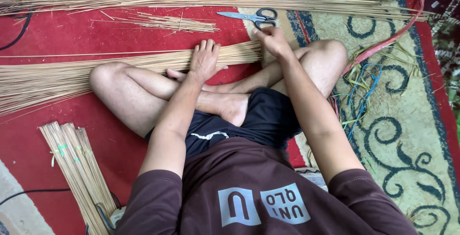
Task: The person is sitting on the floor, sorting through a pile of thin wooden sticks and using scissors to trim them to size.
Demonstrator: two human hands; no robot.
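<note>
I see the left hand (204,61) flat, fingers spread, pressing the stick bundle (96,72) on the red carpet (57,34); right hand (272,41) pinches its end, near the scissors (254,16).

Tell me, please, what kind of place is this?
Probably a home floor used for handcraft: a person sits cross-legged on a patterned red carpet, with long bundles of thin sticks, scissors and loose plastic strings around.

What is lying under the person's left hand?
The left hand lies flat on a long bundle of thin straw-coloured sticks that rests on the red carpet. The right hand is at the bundle's cut end. The sticks right under the palm are covered.
</note>
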